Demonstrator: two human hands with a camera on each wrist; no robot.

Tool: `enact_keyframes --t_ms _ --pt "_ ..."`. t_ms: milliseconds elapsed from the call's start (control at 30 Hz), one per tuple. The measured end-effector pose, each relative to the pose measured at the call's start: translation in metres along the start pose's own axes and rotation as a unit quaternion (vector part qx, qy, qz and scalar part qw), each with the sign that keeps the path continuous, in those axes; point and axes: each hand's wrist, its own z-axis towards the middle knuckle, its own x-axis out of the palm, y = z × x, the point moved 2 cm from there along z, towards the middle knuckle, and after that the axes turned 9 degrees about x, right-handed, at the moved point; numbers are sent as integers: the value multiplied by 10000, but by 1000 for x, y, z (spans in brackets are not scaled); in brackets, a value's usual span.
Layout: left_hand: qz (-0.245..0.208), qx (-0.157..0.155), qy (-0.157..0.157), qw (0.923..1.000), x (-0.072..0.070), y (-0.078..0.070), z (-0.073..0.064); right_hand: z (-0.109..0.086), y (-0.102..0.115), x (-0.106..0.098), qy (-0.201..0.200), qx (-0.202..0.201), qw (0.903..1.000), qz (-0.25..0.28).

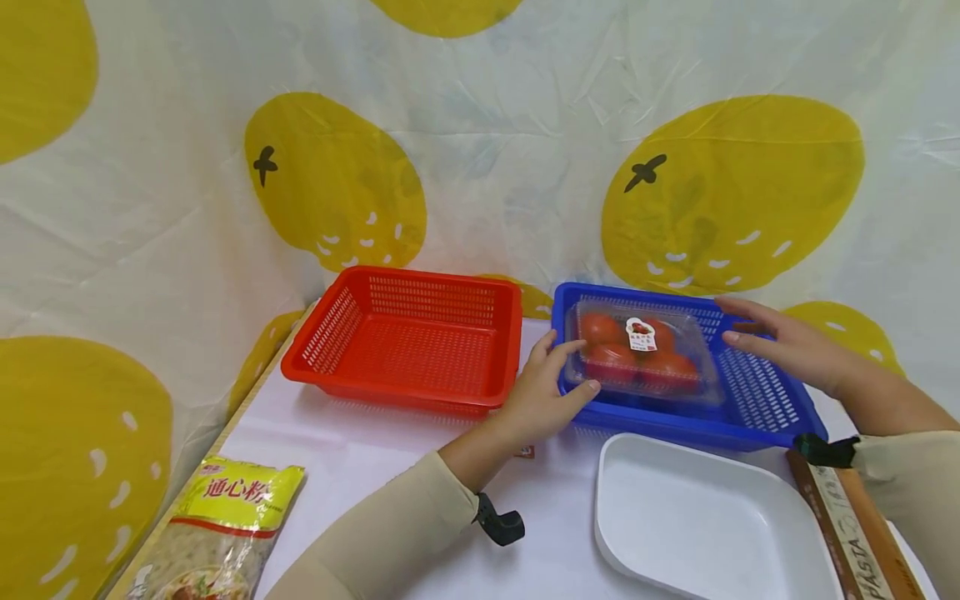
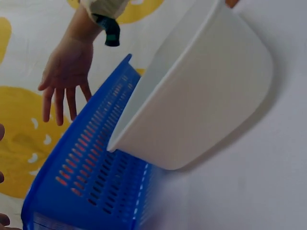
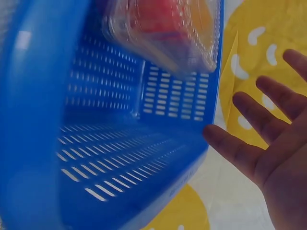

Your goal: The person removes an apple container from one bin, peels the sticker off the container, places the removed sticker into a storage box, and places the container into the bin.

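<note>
A clear plastic box of red tomatoes [image 1: 641, 346] with a white label lies in the blue basket [image 1: 757, 400], toward its left side. My left hand [image 1: 551, 387] reaches over the basket's left rim, fingers spread, fingertips right at the box's left edge. Above the basket's right part is my right hand [image 1: 787, 342], its fingers stretched out and holding nothing. In the right wrist view, the fingers [image 3: 235, 148] of that hand spread beside the basket's rim, apart from the tomato box [image 3: 163, 28]. Only a few fingertips of the left hand show in the left wrist view.
A red basket [image 1: 427, 358] stands left of the blue one. In front is a white tray [image 1: 697, 517], with a pasta box [image 1: 847, 533] along its right side. A yellow-topped bag of macaroni [image 1: 225, 525] lies at the front left. A lemon-patterned cloth [image 1: 510, 183] hangs behind.
</note>
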Motion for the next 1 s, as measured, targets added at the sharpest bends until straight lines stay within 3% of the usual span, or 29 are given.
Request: enact_keyframes --t_ms 333,667,1000 --pt "-126 -320 -306 9989 18 19 -4 33 -15 -5 290 55 9994 -175" --pt "-308 -427 -357 9980 32 32 -8 52 -47 11 898 234 9942 535" --pt "-73 -339 -291 9990 27 35 -7 71 -50 28 1045 327 9903 858"
